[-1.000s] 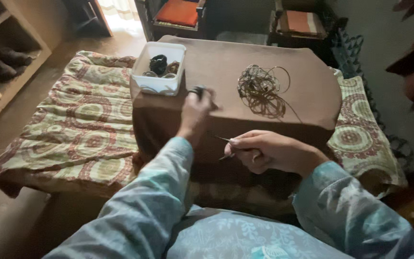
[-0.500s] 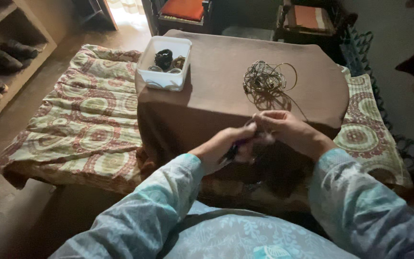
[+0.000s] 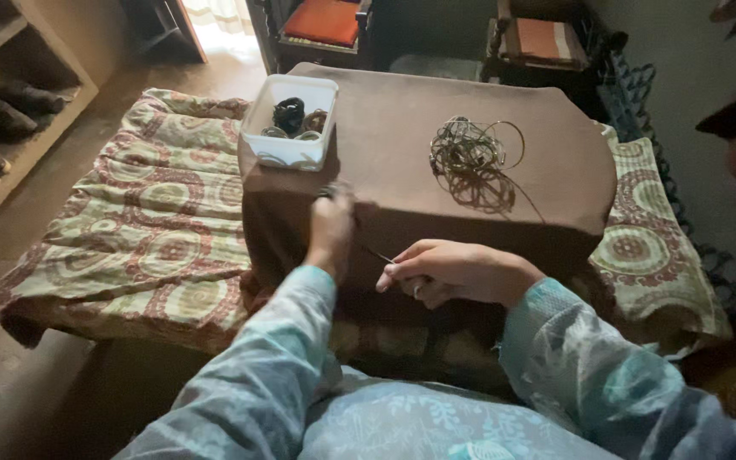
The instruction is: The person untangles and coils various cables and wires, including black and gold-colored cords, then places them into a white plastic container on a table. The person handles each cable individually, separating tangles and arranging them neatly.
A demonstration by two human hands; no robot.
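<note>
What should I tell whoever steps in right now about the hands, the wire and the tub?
Left hand: reaching forward onto the near edge of the brown-covered table, over a small dark item that cannot be made out; grip unclear.
Right hand: pinching a thin dark needle-like piece, held near the table's front.
Tangle of thin wire: lying loose on the tabletop, untouched.
White tub: at the table's far left corner, with dark and ring-shaped bits inside.
Done: thin piece in hand. Left: the wire tangle is not yet handled.
</note>
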